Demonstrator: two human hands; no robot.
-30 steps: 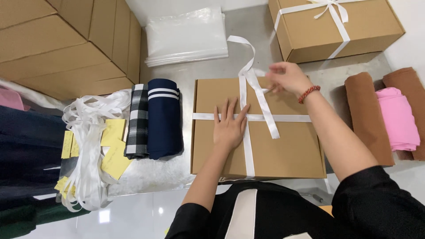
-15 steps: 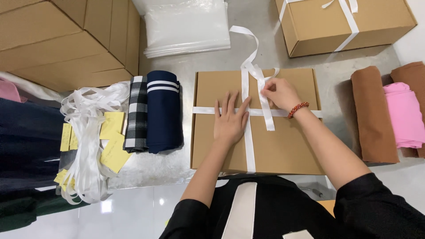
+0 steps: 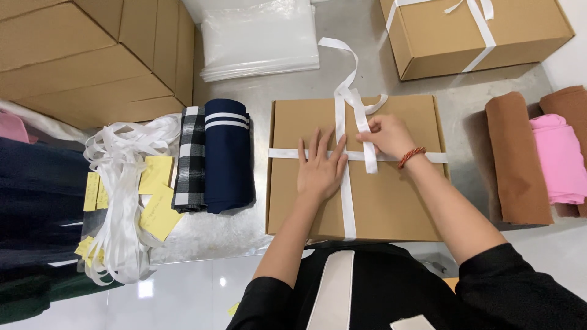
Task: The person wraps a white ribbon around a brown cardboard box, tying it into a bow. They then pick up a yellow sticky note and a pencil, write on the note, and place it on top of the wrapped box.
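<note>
A: Going left to right, what sits at 9 o'clock of the box?

B: A heap of loose white ribbons [image 3: 119, 195] on yellow notes, then 2 folded cloths, 1 plaid [image 3: 191, 160] and 1 navy [image 3: 227, 156].

A: And the cardboard box [image 3: 391, 201] itself?

B: It lies flat at the centre of the tabletop [image 3: 452, 101], crossed by a white ribbon [image 3: 346, 195]. The left hand [image 3: 320, 169] lies open, fingers spread, pinning the crossing. The right hand [image 3: 386, 135], at 1 o'clock of it, pinches a ribbon tail.

A: What might go wrong?

B: If the left hand lifts early, I judge the crossing could slacken and slide off centre. A hard tug could twist the band.
</note>
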